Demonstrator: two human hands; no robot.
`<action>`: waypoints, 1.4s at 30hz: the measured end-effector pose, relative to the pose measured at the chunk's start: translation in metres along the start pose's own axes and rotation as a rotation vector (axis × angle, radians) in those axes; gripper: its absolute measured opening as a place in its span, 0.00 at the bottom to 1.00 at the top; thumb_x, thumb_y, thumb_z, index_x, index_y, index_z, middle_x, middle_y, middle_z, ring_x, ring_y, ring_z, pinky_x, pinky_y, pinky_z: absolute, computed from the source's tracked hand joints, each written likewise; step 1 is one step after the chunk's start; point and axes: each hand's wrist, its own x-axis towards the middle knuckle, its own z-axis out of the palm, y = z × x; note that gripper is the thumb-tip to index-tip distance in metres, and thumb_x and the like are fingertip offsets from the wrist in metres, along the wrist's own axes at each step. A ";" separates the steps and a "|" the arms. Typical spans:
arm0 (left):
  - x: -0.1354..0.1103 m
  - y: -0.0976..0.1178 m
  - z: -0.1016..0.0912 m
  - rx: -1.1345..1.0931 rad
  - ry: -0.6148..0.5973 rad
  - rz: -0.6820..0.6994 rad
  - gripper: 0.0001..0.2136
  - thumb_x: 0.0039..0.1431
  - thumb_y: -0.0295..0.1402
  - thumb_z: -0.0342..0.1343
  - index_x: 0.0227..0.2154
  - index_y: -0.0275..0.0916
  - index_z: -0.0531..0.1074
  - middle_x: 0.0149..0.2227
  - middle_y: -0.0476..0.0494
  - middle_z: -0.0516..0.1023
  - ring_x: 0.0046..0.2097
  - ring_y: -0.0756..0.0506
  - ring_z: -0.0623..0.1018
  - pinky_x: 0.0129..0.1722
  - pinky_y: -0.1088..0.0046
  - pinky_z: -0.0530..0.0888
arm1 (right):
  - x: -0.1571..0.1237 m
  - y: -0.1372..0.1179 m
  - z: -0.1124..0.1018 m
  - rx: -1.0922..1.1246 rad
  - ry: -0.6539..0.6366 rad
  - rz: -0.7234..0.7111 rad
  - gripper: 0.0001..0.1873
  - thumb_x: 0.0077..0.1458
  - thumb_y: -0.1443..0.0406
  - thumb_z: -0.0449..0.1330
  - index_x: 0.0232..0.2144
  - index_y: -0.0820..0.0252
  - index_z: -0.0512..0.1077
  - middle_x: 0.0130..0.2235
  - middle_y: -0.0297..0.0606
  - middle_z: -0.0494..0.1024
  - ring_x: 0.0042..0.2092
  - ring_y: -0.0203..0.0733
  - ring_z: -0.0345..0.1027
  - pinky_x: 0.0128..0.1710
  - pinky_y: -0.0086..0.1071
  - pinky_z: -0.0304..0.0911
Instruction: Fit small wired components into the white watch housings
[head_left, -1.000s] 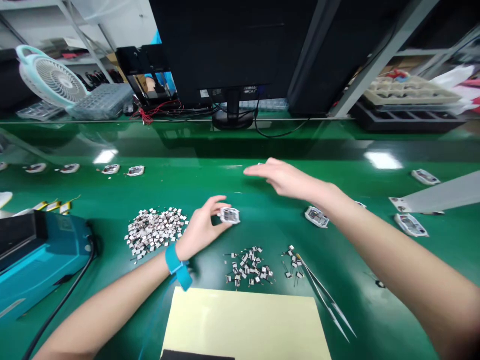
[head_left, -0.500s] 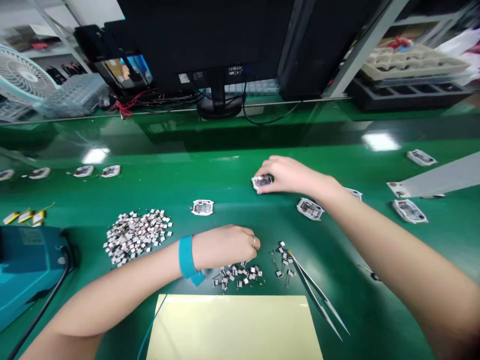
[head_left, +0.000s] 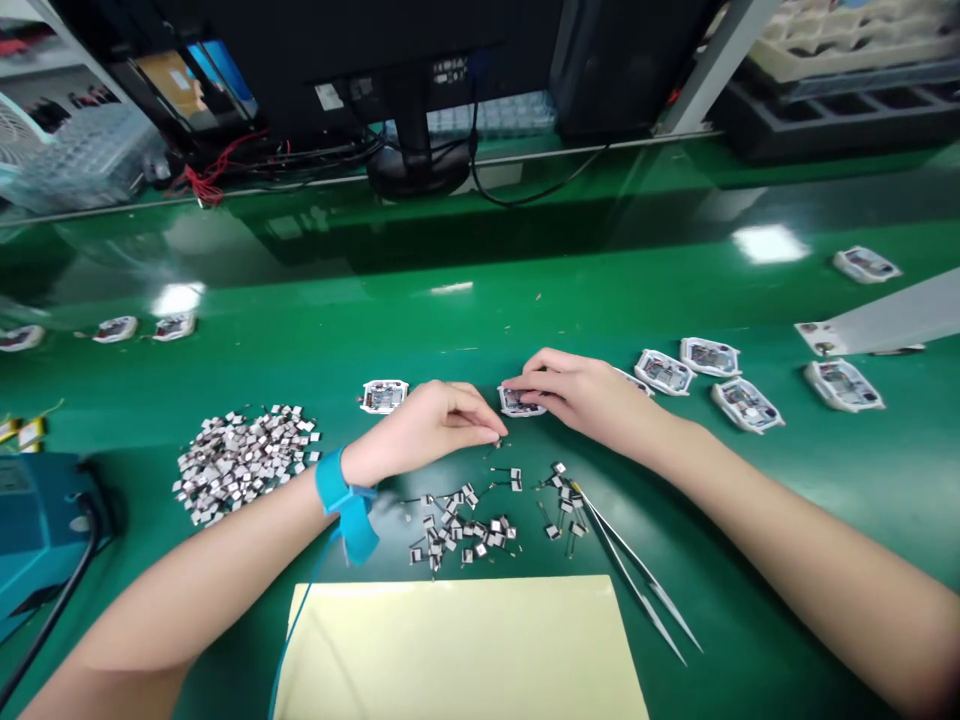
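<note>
1. Board (head_left: 520, 402) lies flat on the green bench (head_left: 675, 300), directly under your right fingertips (head_left: 529, 382) and just beside your left fingertips (head_left: 495, 433)
2. Your right hand (head_left: 592, 395) has its fingers close together and resting on top of the board. Your thumb is hidden, so you cannot tell whether the board is clamped
3. Your left hand (head_left: 427, 425) has its fingertips drawn together, just short of the board's near edge. Anything between them is too small to tell. A blue wrist strap (head_left: 345, 505) circles that wrist
4. Beyond your left fingers, behind the back of that hand, a second board (head_left: 383, 396) lies apart from the first
5. Just below both sets of fingertips, small wired parts (head_left: 457, 525) lie scattered, with tweezers (head_left: 634, 565) to their right, clear of your fingers
6. Well left of your left fingers is a heap of small metallic squares (head_left: 240, 465), with a blue machine (head_left: 37, 510) farther left
7. Right of your right fingers, a cluster of boards (head_left: 709, 375) lies near your hand
8. Well below your fingertips lies a pale yellow sheet (head_left: 457, 650), and far ahead of them stands a monitor base (head_left: 416, 170)
</note>
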 end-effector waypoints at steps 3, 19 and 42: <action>0.005 0.001 0.004 -0.051 0.080 -0.014 0.03 0.51 0.26 0.54 0.29 0.35 0.72 0.33 0.48 0.71 0.33 0.54 0.75 0.35 0.81 0.73 | 0.002 -0.004 0.002 -0.041 -0.012 -0.033 0.09 0.53 0.70 0.51 0.35 0.58 0.70 0.36 0.36 0.70 0.35 0.37 0.66 0.33 0.29 0.60; 0.019 -0.004 0.019 0.753 0.172 0.377 0.08 0.56 0.27 0.47 0.33 0.33 0.71 0.35 0.43 0.74 0.36 0.47 0.75 0.36 0.71 0.74 | -0.014 0.003 0.001 0.294 0.054 0.142 0.08 0.51 0.66 0.55 0.35 0.61 0.64 0.31 0.32 0.71 0.26 0.30 0.61 0.26 0.25 0.58; 0.010 0.000 0.030 0.895 0.222 0.410 0.07 0.56 0.27 0.48 0.34 0.36 0.71 0.33 0.43 0.74 0.34 0.46 0.74 0.31 0.72 0.72 | -0.023 0.002 0.021 0.319 0.167 -0.050 0.14 0.47 0.64 0.57 0.39 0.62 0.68 0.40 0.37 0.69 0.42 0.38 0.65 0.40 0.30 0.63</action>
